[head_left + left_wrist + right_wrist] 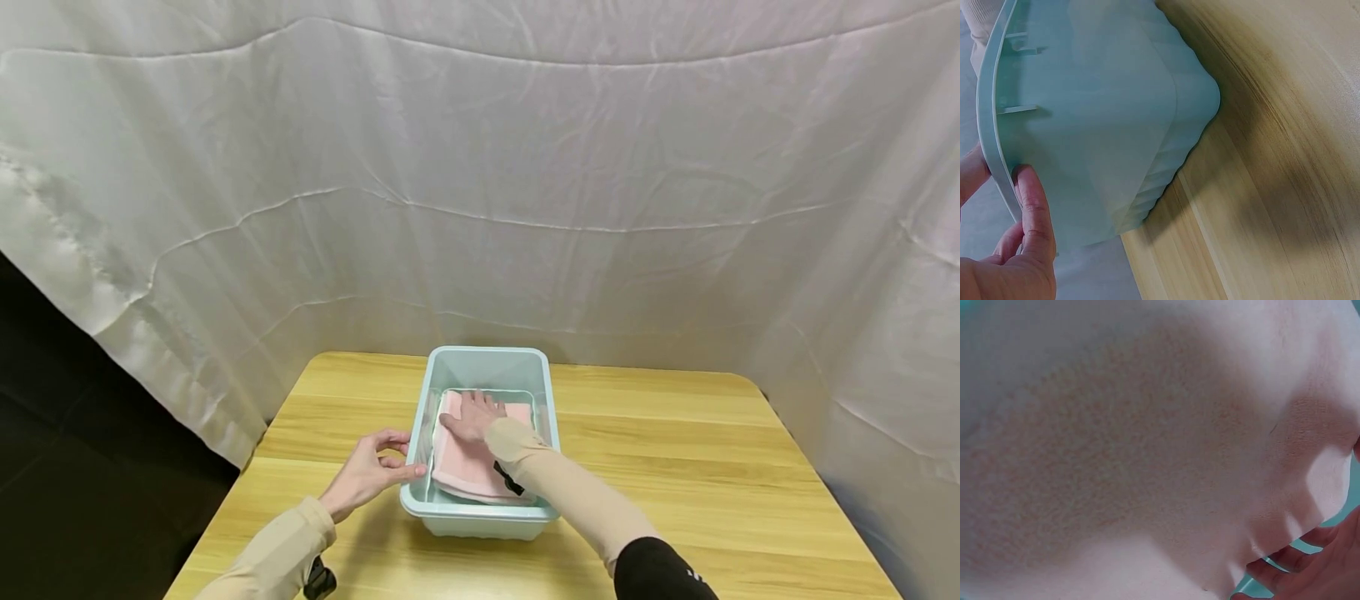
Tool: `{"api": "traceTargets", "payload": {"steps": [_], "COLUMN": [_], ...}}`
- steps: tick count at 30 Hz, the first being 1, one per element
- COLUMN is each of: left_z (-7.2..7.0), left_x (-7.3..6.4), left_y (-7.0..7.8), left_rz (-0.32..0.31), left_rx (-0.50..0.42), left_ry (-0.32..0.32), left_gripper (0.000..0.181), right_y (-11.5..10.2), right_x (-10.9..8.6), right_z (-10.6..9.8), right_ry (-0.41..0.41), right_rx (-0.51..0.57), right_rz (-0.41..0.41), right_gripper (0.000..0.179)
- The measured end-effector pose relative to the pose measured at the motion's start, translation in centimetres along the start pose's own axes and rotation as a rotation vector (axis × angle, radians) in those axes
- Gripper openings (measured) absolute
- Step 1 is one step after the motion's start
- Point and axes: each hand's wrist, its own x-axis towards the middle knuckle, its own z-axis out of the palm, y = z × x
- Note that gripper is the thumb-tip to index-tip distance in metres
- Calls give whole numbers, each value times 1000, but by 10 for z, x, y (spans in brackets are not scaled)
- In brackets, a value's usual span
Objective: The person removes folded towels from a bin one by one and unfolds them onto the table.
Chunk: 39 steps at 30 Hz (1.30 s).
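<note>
Pink cloth (461, 462) under R hand (474, 417), palm-down, flat & spread; L hand (367, 473) pinches rim of bin (480, 511).

The left arm (262, 557) is extended from the lower left and the right arm (581, 500) from the lower right, the latter being stretched farther forward. The left hand (367, 471) is turned toward the right, its thumb (408, 473) held straight and its bent fingers (390, 437) set opposite in a pinch. The right hand (474, 418) is laid palm down, its fingers spread and pointed forward, its thumb angled out to the left. Both forearms are slanted inward.
</note>
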Motion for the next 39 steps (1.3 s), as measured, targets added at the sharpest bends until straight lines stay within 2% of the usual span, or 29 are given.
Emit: {"api": "traceTargets", "payload": {"steps": [3,11,18,26,36,39], "left_z": [0,0,-1,-2,-2,-2], "left_x": [-1,-1,-1,-1,-1,-1], "left_y": [-1,-2,-2,-2,-1,-1], "left_rz": [-1,4,-4,-9,-16,-18], "left_rx": [-3,-1,11,13,15,12], "left_ry": [-4,-10,-4,-1,2,-1], "left_gripper": [65,65,64,63,64,65], "right_y": [3,12,7,1,4,4], "right_x": [9,27,22,10,15,14], "right_z": [7,25,19,9,13,13], "right_ry": [-2,67,-35,-60,-135,-132], "right_rx": [1,-38,-24,-56,-13,-25], "right_rz": [12,2,35,37,66,68], "right_gripper": [82,86,86,85,89,90]}}
